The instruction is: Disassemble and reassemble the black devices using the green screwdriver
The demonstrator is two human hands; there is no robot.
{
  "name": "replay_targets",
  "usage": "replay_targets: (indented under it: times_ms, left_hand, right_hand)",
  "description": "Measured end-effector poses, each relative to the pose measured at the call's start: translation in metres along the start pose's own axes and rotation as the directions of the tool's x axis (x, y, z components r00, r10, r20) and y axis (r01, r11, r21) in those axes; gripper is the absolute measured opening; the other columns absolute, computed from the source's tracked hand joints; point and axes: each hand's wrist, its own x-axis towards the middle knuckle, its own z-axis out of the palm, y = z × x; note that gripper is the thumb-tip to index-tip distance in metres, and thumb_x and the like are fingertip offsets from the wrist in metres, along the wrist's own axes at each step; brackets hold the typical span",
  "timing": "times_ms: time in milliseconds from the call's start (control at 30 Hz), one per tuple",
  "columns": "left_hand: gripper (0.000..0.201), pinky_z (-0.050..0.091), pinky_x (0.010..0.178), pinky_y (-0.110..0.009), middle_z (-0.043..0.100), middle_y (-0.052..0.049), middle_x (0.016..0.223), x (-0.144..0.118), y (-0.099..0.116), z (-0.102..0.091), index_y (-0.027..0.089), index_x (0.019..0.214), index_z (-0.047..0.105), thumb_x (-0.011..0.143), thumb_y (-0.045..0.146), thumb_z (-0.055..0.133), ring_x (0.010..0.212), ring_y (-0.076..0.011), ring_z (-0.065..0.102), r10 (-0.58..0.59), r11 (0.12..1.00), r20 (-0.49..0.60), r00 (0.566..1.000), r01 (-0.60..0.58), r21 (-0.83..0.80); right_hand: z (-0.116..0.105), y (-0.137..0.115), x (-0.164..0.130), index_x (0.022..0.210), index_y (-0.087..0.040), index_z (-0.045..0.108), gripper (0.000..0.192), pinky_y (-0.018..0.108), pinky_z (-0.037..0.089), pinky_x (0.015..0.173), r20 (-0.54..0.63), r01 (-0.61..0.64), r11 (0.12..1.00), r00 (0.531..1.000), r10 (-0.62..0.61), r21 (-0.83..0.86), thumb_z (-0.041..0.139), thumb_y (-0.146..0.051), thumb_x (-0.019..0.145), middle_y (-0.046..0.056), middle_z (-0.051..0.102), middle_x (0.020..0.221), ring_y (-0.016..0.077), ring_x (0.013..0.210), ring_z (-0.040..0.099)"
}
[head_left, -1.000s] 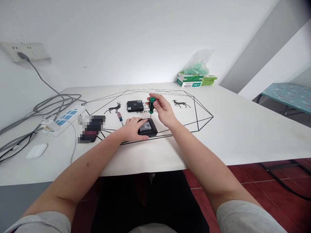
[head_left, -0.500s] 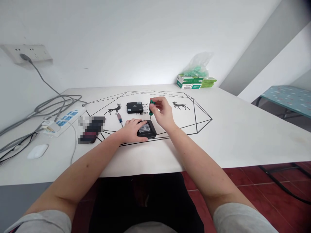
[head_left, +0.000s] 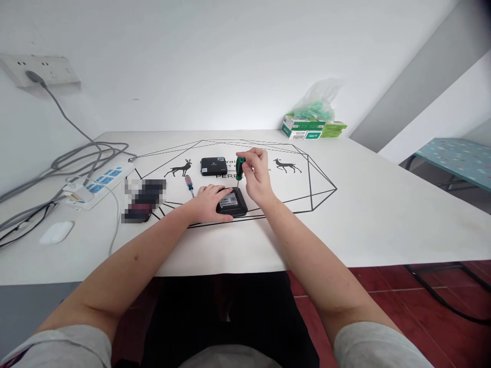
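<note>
My left hand [head_left: 209, 204] rests over the left side of a black plastic box [head_left: 233, 203] with a white label, fingers across its top and thumb at the near edge, holding it against the table. In my right hand [head_left: 259, 176] is a green-and-black screwdriver [head_left: 240, 167], gripped by its handle and upright. Its shaft points down at the far edge of the box; whether the tip sits in a screw is too small to tell. Behind lies another black box [head_left: 214, 166]. A second screwdriver [head_left: 188, 182] with a reddish and blue handle lies left of my left hand.
To the left are a pixelated dark object [head_left: 144, 200], a white power strip [head_left: 102, 185] with grey cables [head_left: 86, 153], and a white rounded case [head_left: 57, 232]. Green-and-white boxes [head_left: 303, 127] under a plastic bag [head_left: 318, 99] stand at the table's back right.
The fingers of my right hand have shifted on the screwdriver, showing more of its handle. My left hand and the box stay in place; the view has tilted slightly.
</note>
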Motion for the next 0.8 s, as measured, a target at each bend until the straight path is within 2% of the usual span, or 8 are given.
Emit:
replay_targets:
  times_ms: [100,200,300,367,433,533,633,800]
  left_hand:
    - [0.104,0.025,0.132,-0.062,0.044,-0.019,0.175,0.000,-0.001,0.000,0.024,0.173,0.040,0.089,0.078,0.070,0.161,-0.0447,0.037,0.000,1.000,0.002,1.000,0.000,-0.013]
    - [0.106,0.028,0.132,-0.062,0.041,-0.021,0.177,-0.001,-0.002,0.000,0.022,0.173,0.038,0.090,0.079,0.069,0.162,-0.0451,0.036,-0.003,1.000,0.003,1.000,0.003,-0.027]
    - [0.110,0.029,0.133,-0.062,0.034,-0.023,0.181,-0.002,-0.003,0.001,0.018,0.174,0.036,0.089,0.080,0.069,0.165,-0.0456,0.031,-0.012,0.999,0.015,1.000,0.013,-0.033]
    - [0.112,0.027,0.135,-0.060,0.028,-0.023,0.184,-0.003,-0.003,0.001,0.016,0.175,0.035,0.089,0.079,0.070,0.168,-0.0458,0.028,-0.021,0.999,0.020,1.000,0.022,-0.030]
    - [0.112,0.026,0.136,-0.059,0.025,-0.022,0.185,-0.004,-0.003,0.002,0.015,0.175,0.036,0.089,0.078,0.071,0.169,-0.0453,0.026,-0.023,0.999,0.017,1.000,0.023,-0.032]
    - [0.111,0.027,0.137,-0.058,0.024,-0.021,0.186,-0.007,-0.004,0.000,0.017,0.175,0.036,0.089,0.077,0.072,0.170,-0.0442,0.027,-0.014,0.999,0.008,1.000,0.014,-0.052]
    - [0.112,0.028,0.135,-0.061,0.024,-0.020,0.186,-0.011,-0.005,-0.002,0.021,0.176,0.035,0.088,0.077,0.074,0.169,-0.0456,0.026,-0.018,0.999,0.020,1.000,0.019,-0.044]
    - [0.111,0.029,0.133,-0.064,0.023,-0.018,0.187,-0.014,-0.006,-0.007,0.024,0.175,0.040,0.085,0.077,0.077,0.166,-0.0492,0.031,-0.044,0.999,0.030,0.999,0.043,0.021]
  right_hand:
    - [-0.002,-0.003,0.001,0.120,-0.031,0.072,0.040,0.055,0.059,0.104,-0.030,0.035,0.999,0.999,-0.035,0.012,0.038,-0.053,0.115,0.009,0.064,0.113,0.0267,0.112,0.067]
    - [0.000,-0.008,0.000,0.116,-0.031,0.070,0.036,0.051,0.060,0.102,-0.033,-0.015,0.993,0.999,0.019,0.116,0.043,-0.055,0.114,0.008,0.073,0.116,0.0259,0.111,0.071]
    - [0.003,-0.010,-0.001,0.119,-0.030,0.065,0.033,0.048,0.062,0.099,-0.003,-0.146,0.974,0.989,0.148,0.171,0.060,-0.061,0.107,0.008,0.078,0.122,0.0242,0.109,0.075]
    - [0.007,-0.010,-0.001,0.118,-0.030,0.061,0.041,0.048,0.063,0.100,0.004,-0.206,0.962,0.978,0.209,0.181,0.077,-0.060,0.096,0.007,0.080,0.123,0.0235,0.106,0.077]
    - [0.009,-0.011,0.000,0.117,-0.031,0.057,0.046,0.048,0.063,0.102,0.006,-0.232,0.951,0.972,0.236,0.203,0.085,-0.056,0.090,0.006,0.081,0.124,0.0227,0.103,0.079]
    - [0.011,-0.011,-0.001,0.120,-0.032,0.054,0.039,0.048,0.063,0.104,0.032,-0.238,0.943,0.971,0.237,0.232,0.078,-0.051,0.097,0.007,0.080,0.129,0.0226,0.107,0.082]
    - [0.010,-0.010,-0.001,0.127,-0.032,0.056,0.028,0.048,0.063,0.103,0.060,-0.206,0.955,0.978,0.198,0.212,0.062,-0.051,0.107,0.009,0.076,0.136,0.0245,0.117,0.080]
    - [0.006,-0.004,0.000,0.129,-0.032,0.071,0.031,0.055,0.059,0.108,-0.022,-0.006,0.999,1.000,0.007,0.048,0.047,-0.046,0.113,0.011,0.064,0.134,0.0290,0.128,0.066]
